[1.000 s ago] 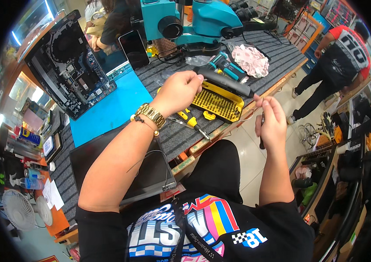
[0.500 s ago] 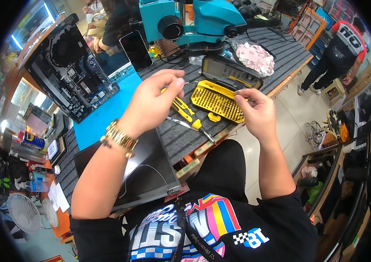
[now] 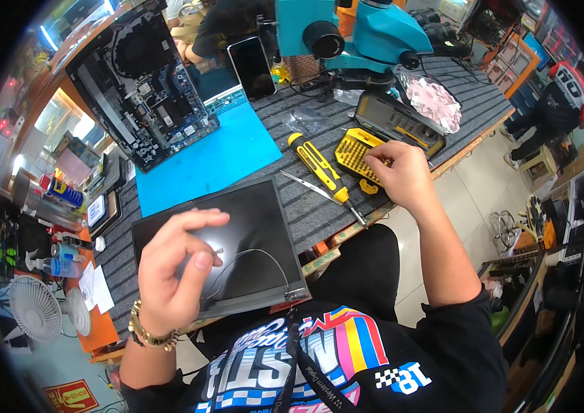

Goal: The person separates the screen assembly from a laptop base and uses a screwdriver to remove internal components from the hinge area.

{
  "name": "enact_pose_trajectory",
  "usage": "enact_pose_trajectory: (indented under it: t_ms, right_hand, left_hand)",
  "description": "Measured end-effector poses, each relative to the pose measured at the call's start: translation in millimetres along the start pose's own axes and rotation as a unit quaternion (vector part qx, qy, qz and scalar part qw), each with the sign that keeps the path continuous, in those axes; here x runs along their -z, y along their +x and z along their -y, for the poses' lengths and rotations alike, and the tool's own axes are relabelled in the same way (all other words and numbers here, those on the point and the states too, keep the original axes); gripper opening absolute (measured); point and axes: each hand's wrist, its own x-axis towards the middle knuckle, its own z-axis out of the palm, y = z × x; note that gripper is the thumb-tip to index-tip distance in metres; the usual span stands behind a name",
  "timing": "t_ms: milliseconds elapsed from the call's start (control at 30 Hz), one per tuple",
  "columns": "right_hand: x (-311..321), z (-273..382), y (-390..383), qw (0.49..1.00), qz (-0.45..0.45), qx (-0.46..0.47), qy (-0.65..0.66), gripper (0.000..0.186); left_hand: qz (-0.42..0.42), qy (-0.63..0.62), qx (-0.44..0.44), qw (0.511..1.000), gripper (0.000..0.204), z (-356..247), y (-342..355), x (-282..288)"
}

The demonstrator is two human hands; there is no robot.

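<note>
Over a dark flat laptop screen panel (image 3: 264, 227), my left hand (image 3: 175, 268) is raised with index finger stretched out and thumb apart, and I see nothing held in it. A thin grey cable (image 3: 271, 257) curves across the panel. My right hand (image 3: 402, 172) is at the yellow bit case (image 3: 354, 153), thumb and fingers closed together over its rows of bits; whatever they pinch is hidden. Left of the case lies a yellow and black screwdriver (image 3: 319, 167), with metal tweezers (image 3: 312, 186) beside it.
An opened laptop (image 3: 147, 96) with bare circuit boards stands tilted on a blue mat (image 3: 202, 158). A phone (image 3: 252, 67) leans behind it. A teal microscope (image 3: 381, 34) stands at the back, near crumpled pink foil (image 3: 431, 102). Another person (image 3: 560, 96) is farther off to the right.
My left hand has moved from above the screwdriver down and left, over the panel, and its fingers have spread. My right hand remains at the bit case, now over its bits.
</note>
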Motion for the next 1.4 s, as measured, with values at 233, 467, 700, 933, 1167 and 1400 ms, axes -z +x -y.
enact_pose_trajectory:
  t_ms: [233,467,700,933,1167,1400]
  right_hand:
    - [3.0,-4.4,10.3,0.998,0.062,-0.016,-0.026,0.014]
    - [-3.4,-13.9,15.7,0.995,0.087,-0.023,-0.044,0.015]
    - [-5.5,-11.5,12.9,0.996,0.071,0.017,-0.054,0.015]
    - [-9.8,-11.6,10.5,0.996,0.070,0.002,-0.054,0.015]
    - [-4.6,-13.5,5.9,0.995,0.044,0.066,-0.061,0.016]
    - [6.9,-13.4,-3.1,0.987,0.068,0.121,-0.085,0.024]
  left_hand:
    - [-0.049,0.010,-0.042,0.998,0.034,12.2,-49.1,-8.7]
    - [-0.118,-0.021,-0.005,0.993,0.043,19.0,-81.4,-12.1]
    - [-0.126,-0.026,0.010,0.992,0.044,21.6,-87.0,-11.4]
    - [-0.136,-0.038,0.014,0.990,0.045,21.2,-85.7,-15.2]
    - [-0.134,-0.041,0.020,0.990,0.044,22.0,-87.1,-15.0]
    - [-0.125,-0.062,0.022,0.990,0.038,21.1,-80.7,-15.5]
